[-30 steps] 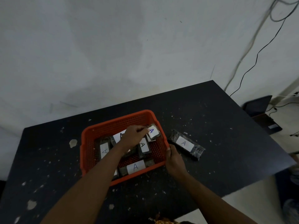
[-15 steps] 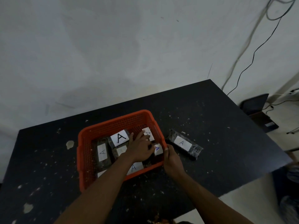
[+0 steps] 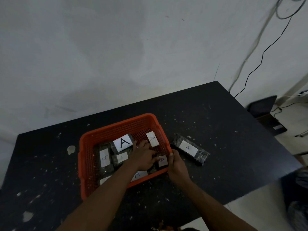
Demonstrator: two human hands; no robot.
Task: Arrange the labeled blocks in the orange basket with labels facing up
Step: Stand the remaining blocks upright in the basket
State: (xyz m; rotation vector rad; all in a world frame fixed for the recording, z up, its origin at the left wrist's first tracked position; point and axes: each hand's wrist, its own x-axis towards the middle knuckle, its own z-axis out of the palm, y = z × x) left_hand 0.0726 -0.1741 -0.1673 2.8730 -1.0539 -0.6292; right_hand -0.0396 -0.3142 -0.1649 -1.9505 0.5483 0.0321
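The orange basket (image 3: 116,128) stands mid-table with several dark blocks inside, white "A" labels up: a big-lettered one (image 3: 123,142) at the back, one (image 3: 152,139) by the right wall, one (image 3: 105,158) at the left. My left hand (image 3: 144,158) reaches into the basket, its fingers closed on the left edge of a labeled block (image 3: 163,161) in the front right corner. My right hand (image 3: 176,165) grips the basket's right front rim, thumb over the edge. Another labeled block (image 3: 190,149) lies on the table just right of the basket.
The black table (image 3: 225,130) is speckled with pale chips and ends close on the right and front. A white wall rises behind it. Cables (image 3: 255,67) hang at the far right above a dark box (image 3: 263,106) on the floor.
My left hand let go of the block it held up, which now lies by the basket's right wall, then dropped lower onto the front right block. My right hand has stayed on the rim.
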